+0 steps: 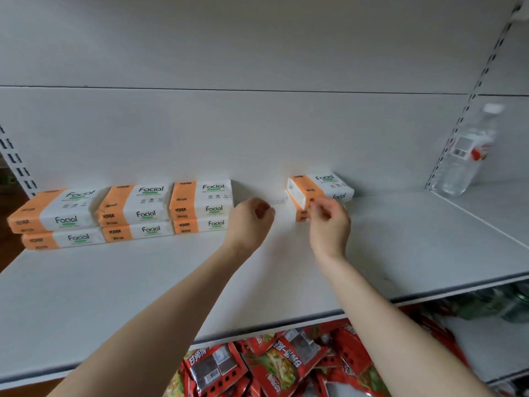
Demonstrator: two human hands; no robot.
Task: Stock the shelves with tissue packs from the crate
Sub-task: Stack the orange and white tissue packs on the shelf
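Observation:
Orange-and-white "Facial" tissue packs lie on the white shelf (pixel 400 253) against its back wall. Three two-high stacks stand side by side at the left: the left stack (pixel 54 219), the middle stack (pixel 137 209) and the third stack (pixel 201 206). After a gap, a skewed two-high stack (pixel 320 186) sits to the right. My left hand (pixel 252 222) hovers in that gap with loosely curled fingers, holding nothing. My right hand (pixel 329 224) is blurred, its fingertips at the front end of the skewed stack; a grip cannot be made out. No crate is in view.
A clear plastic water bottle (pixel 466 150) stands at the back right, beside the slotted upright (pixel 458 124). Red snack bags (pixel 274 365) fill the shelf below. The shelf's front edge runs under my forearms.

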